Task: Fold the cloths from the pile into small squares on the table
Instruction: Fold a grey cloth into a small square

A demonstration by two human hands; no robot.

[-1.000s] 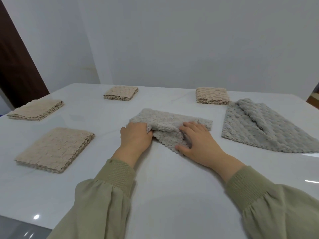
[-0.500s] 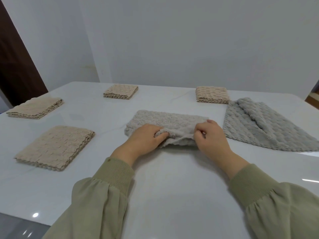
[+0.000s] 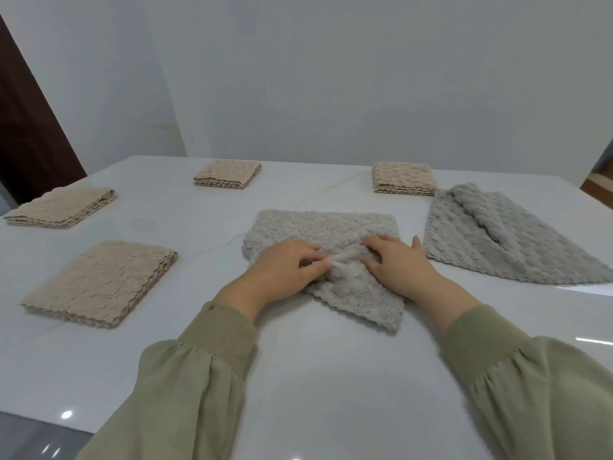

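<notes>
Your two hands sit close together but apart, on the light grey, bumpy-textured cloth (image 3: 318,224) that lies in the middle of the glossy white table (image 3: 315,376). Your left hand (image 3: 282,272) has its thumb and forefinger curled in, pinching a raised ridge of the cloth near its centre. Your right hand (image 3: 401,265) lies palm down on the cloth just right of that ridge, with its fingers spread and pressing the fabric. The cloth is only partly folded. A flat band runs left to right on the far side of your hands, and a rumpled flap with a scalloped edge reaches toward you and to the right. Just beside it on the right lies the darker grey pile of loose cloths (image 3: 497,240), with a long crease along its top. Four beige folded cloths rest well apart on the table: a wide one near left (image 3: 99,282), a flat stack at far left (image 3: 63,207), a small square at the far middle (image 3: 227,174), and a thicker square at far right (image 3: 403,177), close to the far corner of the grey pile. Olive-green sleeves (image 3: 215,330) cover both your forearms down to the wrists.
</notes>
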